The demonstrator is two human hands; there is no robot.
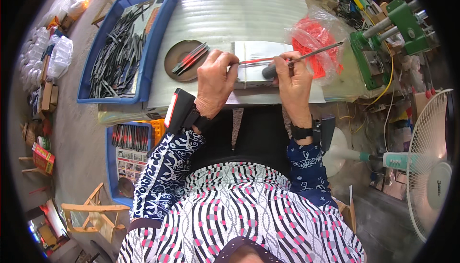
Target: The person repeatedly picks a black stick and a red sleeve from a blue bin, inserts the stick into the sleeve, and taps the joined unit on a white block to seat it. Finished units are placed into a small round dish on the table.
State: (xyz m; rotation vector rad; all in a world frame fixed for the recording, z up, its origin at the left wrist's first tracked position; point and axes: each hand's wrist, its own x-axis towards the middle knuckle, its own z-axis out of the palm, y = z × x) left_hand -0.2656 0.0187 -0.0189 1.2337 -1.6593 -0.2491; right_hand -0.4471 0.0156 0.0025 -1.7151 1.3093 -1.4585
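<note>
Over the middle of the bench point(268, 14), the left hand point(213, 83) pinches the end of a thin red strip point(256, 61), its grip closed on it. The right hand point(292, 78) is wrapped shut around a dark-handled tool point(306, 56), apparently a thin rod, whose tip points toward a bag of red pieces point(314, 40). Both hands rest above a small metal block point(254, 64), beside a round dish point(184, 59) of finished strips.

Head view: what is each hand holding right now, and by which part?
The right hand grips a thin rod-like tool by its dark handle end. The left hand pinches the near end of a slim red strip over the grey block.
</note>
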